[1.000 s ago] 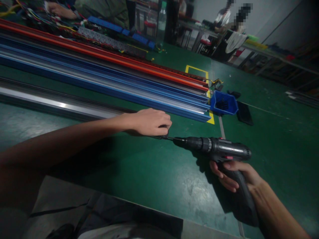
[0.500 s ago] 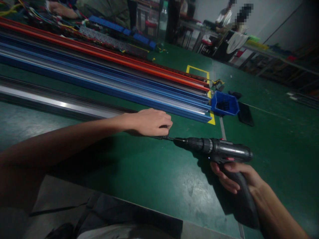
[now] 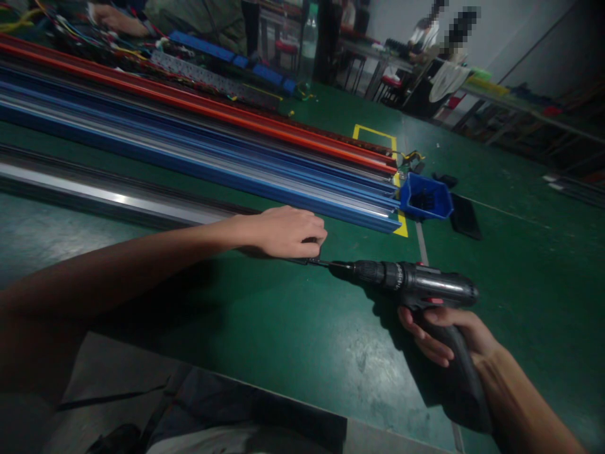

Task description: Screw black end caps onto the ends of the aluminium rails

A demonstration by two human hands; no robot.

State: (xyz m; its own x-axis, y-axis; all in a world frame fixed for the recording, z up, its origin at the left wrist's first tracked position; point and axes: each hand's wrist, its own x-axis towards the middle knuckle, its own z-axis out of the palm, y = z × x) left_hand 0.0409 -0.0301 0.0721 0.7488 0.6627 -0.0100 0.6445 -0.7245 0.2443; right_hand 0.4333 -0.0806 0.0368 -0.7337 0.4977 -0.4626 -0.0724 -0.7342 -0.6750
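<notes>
My right hand (image 3: 437,343) is wrapped round the handle of a black cordless drill (image 3: 420,280), which lies almost level and points left. A long thin bit (image 3: 328,264) runs from its chuck to the right end of a dark metal profile with a shiny strip (image 3: 123,199). Over that end my left hand (image 3: 288,232) is closed, its fingers curled down. Hand and forearm cover much of the profile's end, and the exact contact between bit and end piece is too small to make out.
Beyond the profile lie blue profiles (image 3: 265,181) and orange-red ones (image 3: 236,107) on the green table (image 3: 302,328). A blue bin (image 3: 428,198) and a flat black object (image 3: 466,216) stand off their right ends. Across the table, another person's hand (image 3: 118,20) is among coloured wires.
</notes>
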